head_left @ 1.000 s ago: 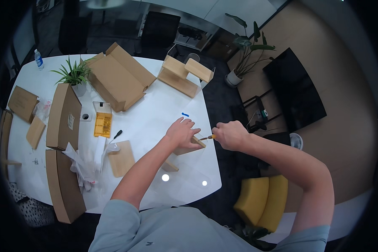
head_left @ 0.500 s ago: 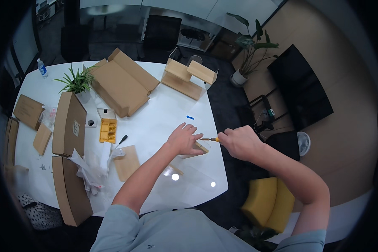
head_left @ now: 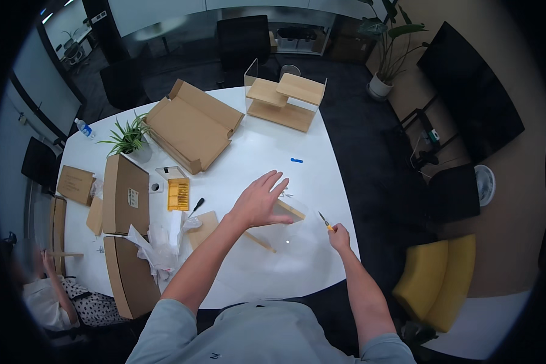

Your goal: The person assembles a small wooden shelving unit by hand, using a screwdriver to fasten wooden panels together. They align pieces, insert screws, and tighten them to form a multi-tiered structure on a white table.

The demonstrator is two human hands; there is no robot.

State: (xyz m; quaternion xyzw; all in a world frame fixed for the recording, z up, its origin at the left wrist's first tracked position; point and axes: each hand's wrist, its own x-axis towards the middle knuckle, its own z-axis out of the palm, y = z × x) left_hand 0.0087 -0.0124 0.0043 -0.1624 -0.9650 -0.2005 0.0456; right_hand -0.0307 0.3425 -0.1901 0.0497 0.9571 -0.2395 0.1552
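My left hand (head_left: 262, 201) is over the table, fingers spread and thumb apart, beside a narrow wooden piece (head_left: 291, 210). Whether it touches that piece I cannot tell. A second wooden strip (head_left: 260, 244) lies nearer me, and what looks like a clear panel surrounds both. In my right hand (head_left: 340, 237) is a yellow-handled screwdriver (head_left: 326, 222), its shaft angled up to the left, away from the wood. Small metal pieces (head_left: 286, 195), probably screws, lie just past my left fingertips. A blue tool-like piece (head_left: 296, 161) rests farther off.
A wooden shelf with clear sides (head_left: 285, 103) stands at the table's far right. Left lie an open cardboard box (head_left: 194, 124), a yellow bit case (head_left: 178, 194), a black screwdriver (head_left: 197, 207), a board (head_left: 204, 227), plastic wrap (head_left: 161, 246) and upright cardboard (head_left: 126, 194). Another person (head_left: 54, 297) sits far left.
My right hand has drawn the screwdriver back from the wooden piece, toward me, and its tip now points away. My left hand stays by the wood, thumb spread. The view has shifted left.
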